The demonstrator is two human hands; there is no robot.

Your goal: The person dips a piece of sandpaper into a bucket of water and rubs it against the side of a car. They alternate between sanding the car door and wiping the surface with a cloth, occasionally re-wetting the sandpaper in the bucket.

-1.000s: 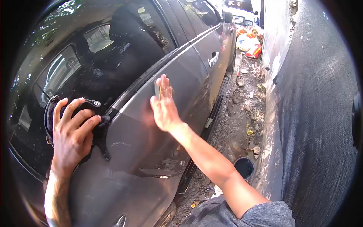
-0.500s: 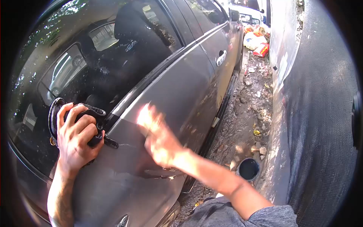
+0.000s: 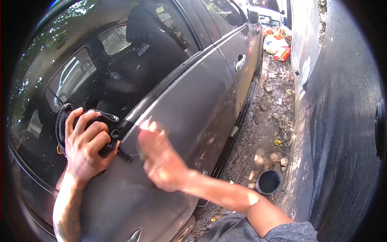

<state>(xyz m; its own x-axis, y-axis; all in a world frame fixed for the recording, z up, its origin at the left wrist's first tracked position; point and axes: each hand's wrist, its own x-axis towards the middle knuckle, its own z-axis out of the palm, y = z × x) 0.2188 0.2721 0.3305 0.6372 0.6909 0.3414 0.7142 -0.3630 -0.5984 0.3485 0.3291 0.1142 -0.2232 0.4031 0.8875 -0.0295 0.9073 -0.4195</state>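
My left hand [image 3: 89, 147] is closed around a bunched black cloth [image 3: 105, 117], pressed near the lower edge of the dark car window [image 3: 121, 60]. To its right, my right hand [image 3: 157, 155] is over the grey car's door panel [image 3: 189, 101], just below the window trim. Motion smears its fingers, and whether they hold anything cannot be made out.
A bucket of dark liquid [image 3: 268, 181] stands on the muddy, littered ground [image 3: 262, 133]. Beyond lie rubbish bags [image 3: 278, 46] and another vehicle [image 3: 266, 16]. A wall with dark sheeting [image 3: 342, 121] runs along the right.
My right hand has shifted slightly left and down over the door panel. The view has moved a little, so the car, my left hand and the bucket appear farther right.
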